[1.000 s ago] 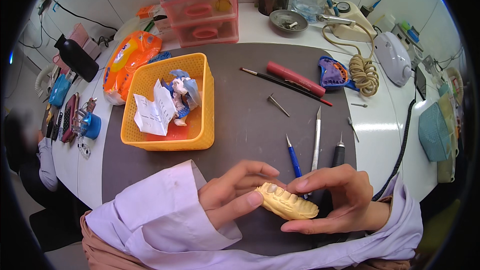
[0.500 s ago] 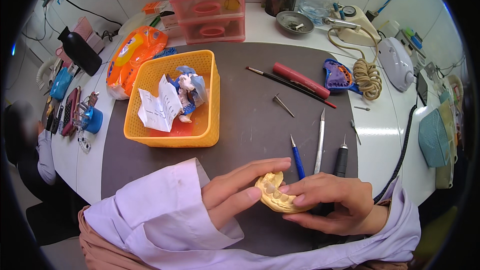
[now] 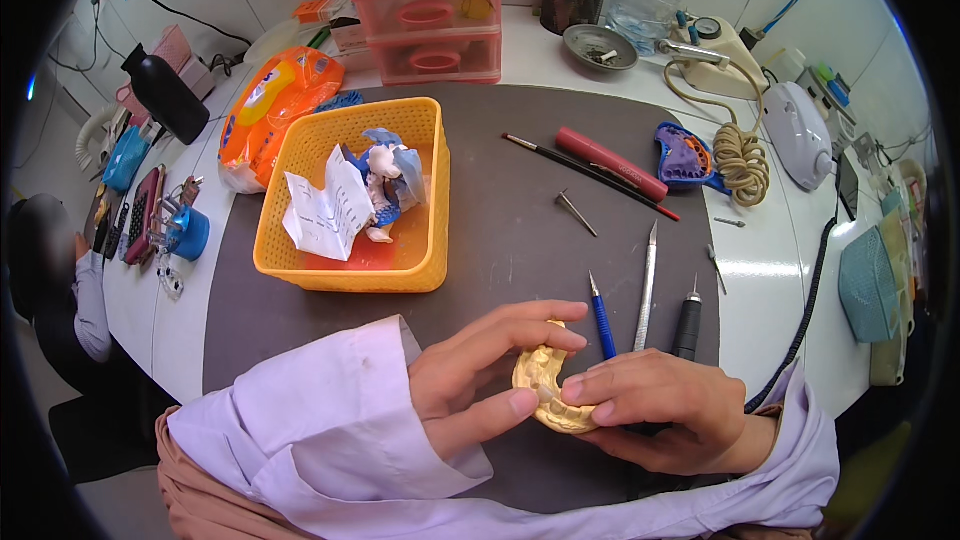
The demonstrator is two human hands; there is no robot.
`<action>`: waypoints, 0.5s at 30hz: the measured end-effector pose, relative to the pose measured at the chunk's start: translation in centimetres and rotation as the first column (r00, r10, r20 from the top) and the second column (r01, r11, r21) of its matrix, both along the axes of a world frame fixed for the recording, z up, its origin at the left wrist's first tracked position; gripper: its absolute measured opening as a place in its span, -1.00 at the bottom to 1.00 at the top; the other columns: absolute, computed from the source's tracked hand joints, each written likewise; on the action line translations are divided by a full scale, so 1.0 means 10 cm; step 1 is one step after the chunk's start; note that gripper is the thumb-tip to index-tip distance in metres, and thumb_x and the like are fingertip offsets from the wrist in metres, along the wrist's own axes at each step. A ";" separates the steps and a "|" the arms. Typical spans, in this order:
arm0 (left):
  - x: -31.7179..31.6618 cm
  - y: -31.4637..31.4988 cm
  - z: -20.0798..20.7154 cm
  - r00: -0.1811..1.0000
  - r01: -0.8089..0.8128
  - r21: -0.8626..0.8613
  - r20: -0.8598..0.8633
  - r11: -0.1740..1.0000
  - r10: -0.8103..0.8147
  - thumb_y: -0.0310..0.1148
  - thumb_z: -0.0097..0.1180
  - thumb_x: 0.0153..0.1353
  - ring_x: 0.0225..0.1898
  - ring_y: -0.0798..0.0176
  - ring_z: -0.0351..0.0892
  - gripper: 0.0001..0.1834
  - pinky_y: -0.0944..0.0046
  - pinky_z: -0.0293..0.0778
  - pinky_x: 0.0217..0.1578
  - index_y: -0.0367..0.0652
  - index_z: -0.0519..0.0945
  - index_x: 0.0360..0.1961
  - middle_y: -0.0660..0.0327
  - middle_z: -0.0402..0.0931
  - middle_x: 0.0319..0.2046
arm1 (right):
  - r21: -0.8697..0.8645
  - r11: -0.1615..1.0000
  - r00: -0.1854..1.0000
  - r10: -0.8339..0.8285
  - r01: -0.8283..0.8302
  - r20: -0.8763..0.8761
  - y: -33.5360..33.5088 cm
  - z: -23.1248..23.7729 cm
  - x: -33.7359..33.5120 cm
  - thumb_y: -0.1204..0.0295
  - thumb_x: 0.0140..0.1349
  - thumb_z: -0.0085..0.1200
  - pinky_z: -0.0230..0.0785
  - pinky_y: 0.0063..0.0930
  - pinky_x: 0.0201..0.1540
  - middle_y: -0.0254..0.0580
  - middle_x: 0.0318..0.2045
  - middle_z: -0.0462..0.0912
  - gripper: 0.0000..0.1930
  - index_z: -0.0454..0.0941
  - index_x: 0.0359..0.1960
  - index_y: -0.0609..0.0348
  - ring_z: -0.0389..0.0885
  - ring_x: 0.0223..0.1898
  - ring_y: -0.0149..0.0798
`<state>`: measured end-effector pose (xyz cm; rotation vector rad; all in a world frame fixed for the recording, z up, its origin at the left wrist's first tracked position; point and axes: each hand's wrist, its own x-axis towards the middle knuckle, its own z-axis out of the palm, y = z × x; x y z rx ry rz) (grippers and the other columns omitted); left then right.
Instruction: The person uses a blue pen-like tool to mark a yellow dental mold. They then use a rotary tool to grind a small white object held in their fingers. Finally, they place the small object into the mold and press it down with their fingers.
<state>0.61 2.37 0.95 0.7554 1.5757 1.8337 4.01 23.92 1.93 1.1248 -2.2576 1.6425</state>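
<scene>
A yellow dental cast [image 3: 566, 421] is held over the near part of the grey mat, with greyish, translucent-looking crowns on some of its teeth. My right hand [image 3: 682, 402] grips the cast from the right, its fingers on top and the thumb hidden from view. From the left, my left hand [image 3: 470, 365] curves around it: the thumb tip touches the crown area and the fingers lie along the far edge. Just beyond my hands lie a blue pointed tool [image 3: 603, 320], a silver scalpel-like knife [image 3: 648, 285] and a black-handled rotary handpiece [image 3: 687, 325].
A yellow basket [image 3: 390, 278] holding paper and impression pieces stands left on the mat [image 3: 500, 210]. Farther right lie a red tube [image 3: 610, 162], a brush [image 3: 590, 175] and an impression tray [image 3: 683, 160]. Clear pink drawers [image 3: 430, 15] stand behind. Another person [image 3: 88, 310] sits at far left.
The cast has turned between my hands, and its crowns now face more toward my left thumb. My left fingers have curled closer around it; my right fingers have shifted on its top.
</scene>
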 end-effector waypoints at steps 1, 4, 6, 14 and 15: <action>-0.02 -0.02 -0.01 0.999 0.009 -0.007 -0.040 1.000 -0.010 -0.31 -0.15 0.24 0.20 0.13 0.19 -0.55 0.15 0.13 0.17 -0.30 0.27 0.13 -0.06 0.04 0.23 | -0.005 1.000 1.000 0.002 -0.002 -0.008 0.00 -0.01 0.00 0.72 -0.14 0.26 0.48 -0.36 -0.16 0.04 -0.22 0.61 -0.58 0.45 -0.18 0.22 0.62 -0.19 -0.09; -0.07 -0.04 -0.04 0.986 0.032 -0.018 -0.166 0.999 -0.035 -0.35 -0.13 0.23 0.22 0.12 0.15 -0.54 0.15 0.13 0.17 -0.31 0.26 0.13 -0.08 0.00 0.23 | -0.012 1.000 0.999 0.003 -0.003 -0.035 0.00 -0.02 -0.01 0.72 -0.13 0.25 0.47 -0.33 -0.11 0.02 -0.22 0.61 -0.58 0.44 -0.18 0.21 0.61 -0.18 -0.10; -0.07 -0.05 -0.05 0.978 0.042 -0.017 -0.205 0.999 -0.044 -0.36 -0.13 0.22 0.23 0.11 0.13 -0.54 0.15 0.13 0.18 -0.31 0.25 0.13 -0.09 -0.02 0.24 | -0.004 1.000 0.999 -0.012 0.012 -0.048 0.00 -0.02 0.00 0.72 -0.12 0.24 0.47 -0.30 -0.08 0.01 -0.23 0.61 -0.58 0.44 -0.17 0.21 0.61 -0.18 -0.10; 0.00 -0.02 0.05 0.987 0.025 0.133 0.154 0.991 -0.045 -0.33 -0.13 0.22 0.18 0.12 0.24 -0.52 0.16 0.18 0.15 -0.29 0.24 0.14 -0.07 -0.04 0.25 | -0.002 0.999 0.978 -0.032 0.032 -0.204 -0.01 -0.04 0.02 0.64 -0.06 0.17 0.50 -0.36 -0.19 0.01 -0.27 0.60 -0.73 0.48 -0.26 0.33 0.61 -0.25 -0.11; 0.01 -0.01 0.06 0.987 0.024 0.123 0.154 0.992 -0.043 -0.34 -0.13 0.22 0.17 0.13 0.25 -0.53 0.16 0.19 0.15 -0.29 0.24 0.14 -0.07 -0.04 0.25 | 0.008 0.999 0.968 -0.033 0.036 -0.251 -0.02 -0.04 0.02 0.62 -0.04 0.14 0.51 -0.38 -0.21 0.02 -0.29 0.60 -0.78 0.50 -0.29 0.35 0.61 -0.28 -0.11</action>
